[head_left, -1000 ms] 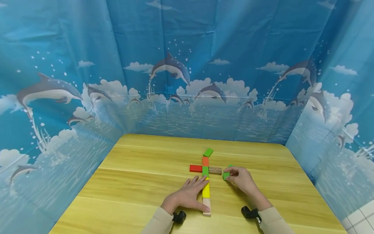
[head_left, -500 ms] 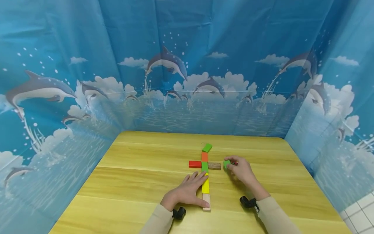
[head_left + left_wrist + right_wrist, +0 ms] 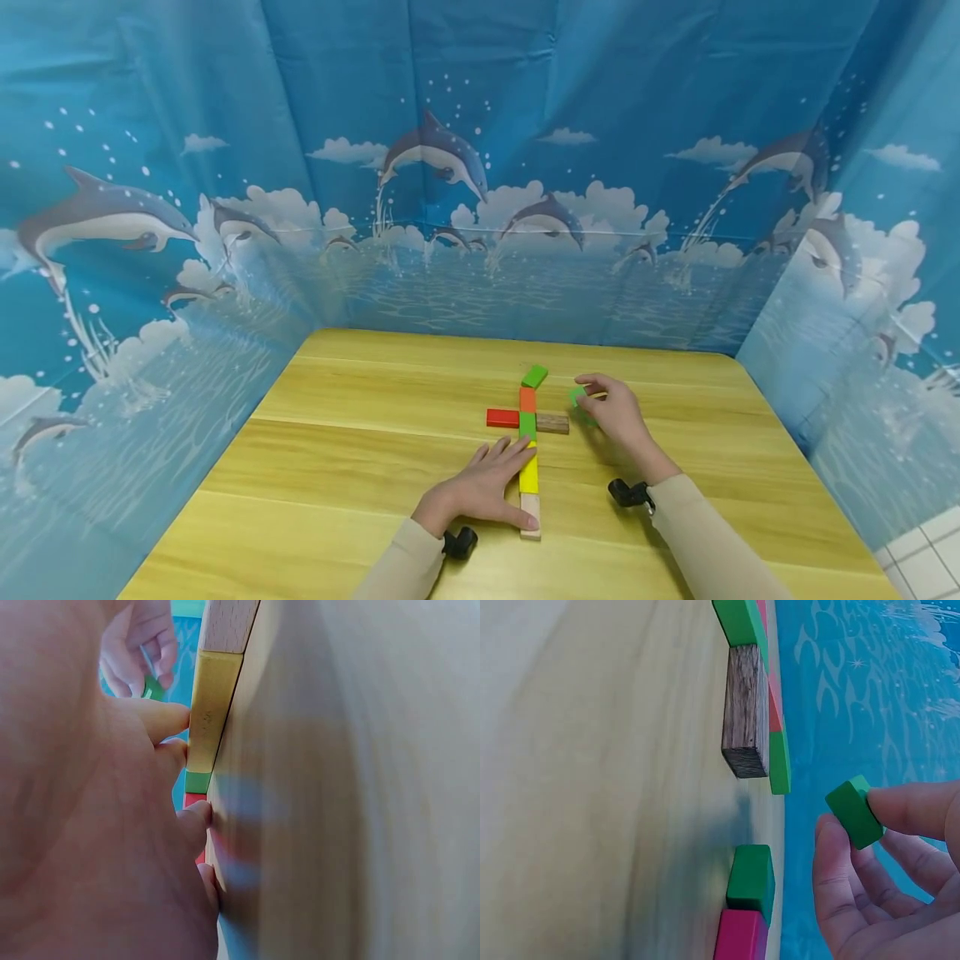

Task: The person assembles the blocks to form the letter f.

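Above a wooden bench (image 3: 337, 467), a person's right hand (image 3: 618, 412) pinches 1 green block (image 3: 853, 812) between thumb and fingers, in the air right of a flat cross of blocks. The left hand (image 3: 480, 493), fingers spread, lies against its stem: a yellow block (image 3: 528, 475) and a pale block (image 3: 530, 503). The crossbar has a red block (image 3: 502, 418) left and a brown block (image 3: 552, 424) right.

"Look how the left hand (image 3: 480, 493) lies low, fingers spread, thumb stretched away from them."
"And the right hand (image 3: 618, 414)?"
"Raised, thumb and a finger set in a pinch, the others loosely curled."
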Motion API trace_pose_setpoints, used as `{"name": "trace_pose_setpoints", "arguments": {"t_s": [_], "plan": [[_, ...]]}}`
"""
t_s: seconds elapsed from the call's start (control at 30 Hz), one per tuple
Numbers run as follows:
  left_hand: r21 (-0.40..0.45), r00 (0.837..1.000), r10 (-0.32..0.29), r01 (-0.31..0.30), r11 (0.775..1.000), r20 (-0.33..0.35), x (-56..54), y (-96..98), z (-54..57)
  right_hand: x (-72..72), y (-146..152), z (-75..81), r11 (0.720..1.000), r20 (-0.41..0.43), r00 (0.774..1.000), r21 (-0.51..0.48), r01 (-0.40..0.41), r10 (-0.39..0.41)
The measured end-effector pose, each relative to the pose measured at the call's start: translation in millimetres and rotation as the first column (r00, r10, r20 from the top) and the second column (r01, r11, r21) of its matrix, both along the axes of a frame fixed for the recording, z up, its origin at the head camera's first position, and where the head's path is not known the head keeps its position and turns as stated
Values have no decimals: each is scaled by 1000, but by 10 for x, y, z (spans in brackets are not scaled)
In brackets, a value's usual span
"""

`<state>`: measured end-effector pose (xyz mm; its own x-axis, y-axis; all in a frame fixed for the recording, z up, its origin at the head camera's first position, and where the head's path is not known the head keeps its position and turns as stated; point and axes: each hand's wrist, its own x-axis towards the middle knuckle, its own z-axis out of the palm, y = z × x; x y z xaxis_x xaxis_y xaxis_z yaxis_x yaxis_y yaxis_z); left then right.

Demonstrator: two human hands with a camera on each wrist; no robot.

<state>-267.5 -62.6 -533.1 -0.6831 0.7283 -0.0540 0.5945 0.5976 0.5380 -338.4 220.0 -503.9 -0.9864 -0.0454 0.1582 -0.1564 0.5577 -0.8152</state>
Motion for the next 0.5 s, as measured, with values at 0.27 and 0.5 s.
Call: {"name": "trace_pose_setpoints", "arguments": {"t_s": [0.27, 0.5], "plan": [[6, 1000, -6, 6, 1000, -1, 6, 0, 11, -146, -69, 66, 1000, 6, 1000, -8, 14, -14], [0, 1000, -5, 5, 1000, -12, -7, 4, -13, -268, -149, 121, 998, 22, 1000, -59, 24, -22]]}}
